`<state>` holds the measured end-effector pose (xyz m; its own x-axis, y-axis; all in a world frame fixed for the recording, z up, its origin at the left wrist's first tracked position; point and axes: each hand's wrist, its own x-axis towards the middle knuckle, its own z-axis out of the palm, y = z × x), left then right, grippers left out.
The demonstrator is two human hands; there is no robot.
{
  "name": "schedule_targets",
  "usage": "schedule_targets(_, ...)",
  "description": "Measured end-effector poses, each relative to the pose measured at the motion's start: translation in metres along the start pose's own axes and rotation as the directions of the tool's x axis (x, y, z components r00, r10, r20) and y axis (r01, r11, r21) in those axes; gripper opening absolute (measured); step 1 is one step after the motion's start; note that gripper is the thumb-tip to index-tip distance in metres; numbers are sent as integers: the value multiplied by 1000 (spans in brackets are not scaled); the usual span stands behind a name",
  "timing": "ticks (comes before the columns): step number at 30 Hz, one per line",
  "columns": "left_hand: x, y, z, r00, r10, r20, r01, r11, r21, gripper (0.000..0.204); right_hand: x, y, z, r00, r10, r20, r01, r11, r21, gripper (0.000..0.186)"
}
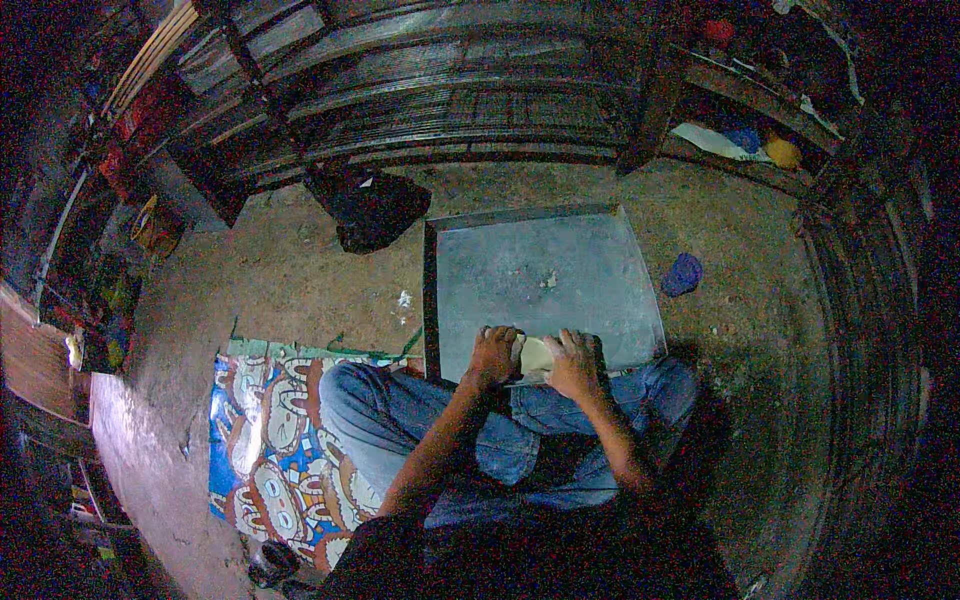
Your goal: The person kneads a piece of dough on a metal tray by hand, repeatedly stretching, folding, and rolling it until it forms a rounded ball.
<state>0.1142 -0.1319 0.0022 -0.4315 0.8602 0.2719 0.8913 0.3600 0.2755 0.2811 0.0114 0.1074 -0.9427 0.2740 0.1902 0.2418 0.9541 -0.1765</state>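
Observation:
A pale, cream-coloured lump that looks like dough (537,355) lies between my hands, low on the near part of a grey metal tray (490,260). My left hand (494,355) curls over its left end. From the other side, the fingers of my right hand (573,362) wrap over its right end. The palms and much of the lump's ends are hidden under the fingers. Small whitish scraps (549,280) stick to the middle of the tray.
My crossed legs in jeans (400,420) border the tray's near edge. A patterned mat (275,450) spreads at left. A black plastic bag (375,210) sits beyond the tray's left corner, and a purple-blue object (682,274) lies right of it. Slatted wooden furniture (450,100) stands at the back.

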Motion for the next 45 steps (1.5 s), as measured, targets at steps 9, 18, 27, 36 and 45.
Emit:
schedule_targets(9, 3, 43, -63, 938, -174, 299, 229, 960, -161, 81, 24, 37, -1, 933, -89, 348, 24, 982, 188, 81)
schedule_targets(18, 15, 29, -64, 1000, -17, -1, 16, 997, -77, 68, 17, 31, 8, 990, -33, 137, 8, 984, 179, 69)
schedule_targets(27, 49, 43, -125, 995, -97, 9, 97, 981, -170, 70, 45, 18, -47, 961, -124, -247, 164, 975, 150, 57)
schedule_targets(36, 44, 16, -56, 994, 102, -25, -104, 993, -62, 96, 52, 44, 37, 993, -66, 95, 33, 949, 315, 106)
schedule_targets(45, 56, 19, -60, 976, -78, 201, 102, 988, -114, 71, 54, 42, 33, 994, -54, 98, 34, 980, 198, 91)
